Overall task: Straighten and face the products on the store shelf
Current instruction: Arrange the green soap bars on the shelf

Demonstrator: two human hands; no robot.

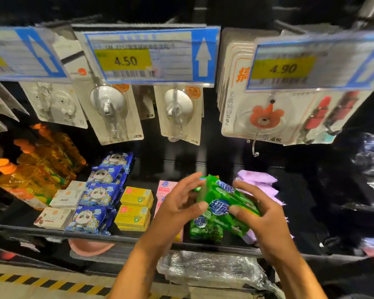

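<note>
pink packs (165, 187) — half hidden, price tags (315, 61) blurred

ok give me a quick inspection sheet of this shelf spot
surface: dark shelf, packs in rows on it
job's things: green soap pack held up off the shelf; second green pack lying below it; blue panda packs, yellow boxes, pink packs, purple packs
clutter: nothing seen
hands: left hand and right hand both grip the green soap pack
cables: nothing seen
surroundings: hook cards and price tags above; orange bottles at left; hazard-striped floor below
</note>
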